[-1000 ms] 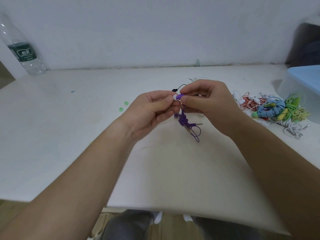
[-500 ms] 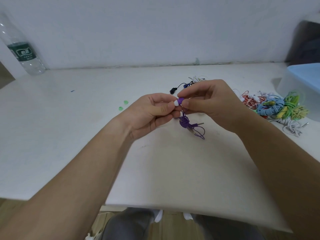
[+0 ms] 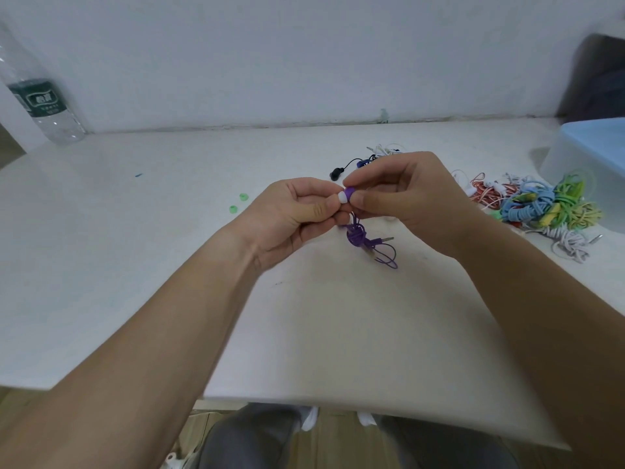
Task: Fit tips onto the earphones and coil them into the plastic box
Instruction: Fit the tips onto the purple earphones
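Above the white worktop [image 3: 169, 265], the right hand [image 3: 406, 194] pinched the purple earbud [image 3: 350, 192] steady while the left hand [image 3: 297, 211] fingers [image 3: 318, 208] pressed a white tip [image 3: 342, 198] onto it, cord [image 3: 358, 236] dangling.

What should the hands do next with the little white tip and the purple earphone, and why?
Probably press the white tip a little further onto the purple earbud. The left hand pinches the tip, the right hand pinches the earbud, and the two parts meet between the fingertips, so the tip seems only partly seated. The purple cable is bunched below the hands, not yet coiled.
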